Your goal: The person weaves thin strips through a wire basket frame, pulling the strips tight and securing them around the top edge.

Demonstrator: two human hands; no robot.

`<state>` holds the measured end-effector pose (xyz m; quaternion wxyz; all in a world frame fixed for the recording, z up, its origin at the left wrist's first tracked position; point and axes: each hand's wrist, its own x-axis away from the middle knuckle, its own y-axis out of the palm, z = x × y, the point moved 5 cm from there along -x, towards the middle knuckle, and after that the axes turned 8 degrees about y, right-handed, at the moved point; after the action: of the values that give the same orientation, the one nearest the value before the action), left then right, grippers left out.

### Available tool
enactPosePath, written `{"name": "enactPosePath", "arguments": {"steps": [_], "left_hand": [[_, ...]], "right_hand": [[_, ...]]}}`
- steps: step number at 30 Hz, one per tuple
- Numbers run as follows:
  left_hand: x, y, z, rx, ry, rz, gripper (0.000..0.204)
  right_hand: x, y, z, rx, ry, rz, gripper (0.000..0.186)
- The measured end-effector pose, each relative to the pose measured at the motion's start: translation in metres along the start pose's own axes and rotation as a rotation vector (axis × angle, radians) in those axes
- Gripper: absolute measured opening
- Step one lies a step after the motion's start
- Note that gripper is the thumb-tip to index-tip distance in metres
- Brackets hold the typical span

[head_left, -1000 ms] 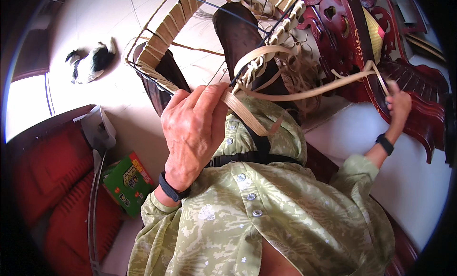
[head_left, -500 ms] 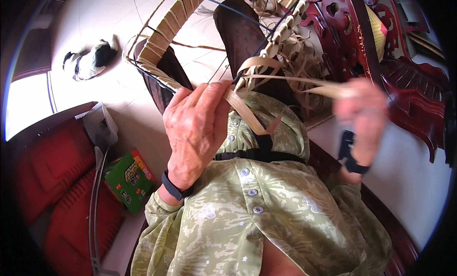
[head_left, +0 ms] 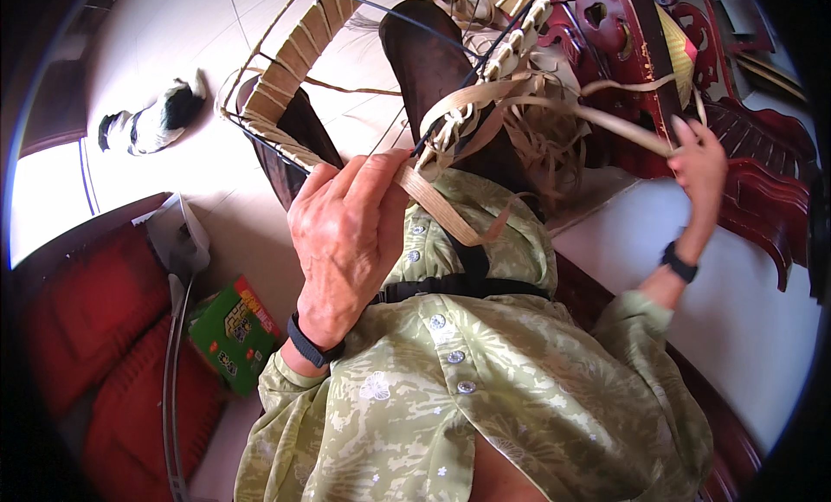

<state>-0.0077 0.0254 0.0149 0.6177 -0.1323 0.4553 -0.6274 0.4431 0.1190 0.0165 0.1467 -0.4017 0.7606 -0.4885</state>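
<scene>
Holding the near end of a wrapped frame [head_left: 294, 69], the person's left hand [head_left: 346, 234] is at the centre of the head view, back of the hand up. Its fingers are bent and closed on the frame's near corner; the thumb side is mostly hidden, so the exact grip underneath cannot be told. The frame sits above and between the person's dark-clad knees [head_left: 424, 61], its far side running out of the top of the view. Construction: dark rods plus a broad tan band, bound at intervals with pale wrapping; denser, knotted wrapping on the right side.

Right hand [head_left: 699, 164]: raised out to the right, well apart from the frame, slightly blurred. Its fingers are closed on a long tan strip [head_left: 632, 137], which runs from the wrapped right side of the frame across to the hand. A thinner pale length shows above the fingertips; whether it belongs to the same strip cannot be told. A flat strip tail [head_left: 437, 212] bends down from beside the left fingers over the patterned green shirt [head_left: 381, 441].

Surroundings: a heap of loose strips [head_left: 545, 138] lies just right of the knees. Beyond it, carved dark-red furniture [head_left: 762, 190] with a yellow object [head_left: 679, 56] against it. At left, a black-and-white animal [head_left: 156, 121] lies on the pale floor [head_left: 242, 173]; nearer, a green box [head_left: 234, 337] stands tilted beside red cushions [head_left: 104, 303].
</scene>
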Motion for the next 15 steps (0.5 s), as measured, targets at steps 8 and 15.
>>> {"name": "enactPosePath", "arguments": {"steps": [8,15], "left_hand": [[0.001,0.001,0.000,0.004,0.016,-0.007,0.025],[0.000,-0.001,0.001,0.009,0.025,-0.010,0.024]], "right_hand": [[0.198,0.164,-0.092,0.014,-0.941,-0.610,0.018],[0.067,0.004,-0.055,-0.869,-0.602,-0.605,0.038]]}}
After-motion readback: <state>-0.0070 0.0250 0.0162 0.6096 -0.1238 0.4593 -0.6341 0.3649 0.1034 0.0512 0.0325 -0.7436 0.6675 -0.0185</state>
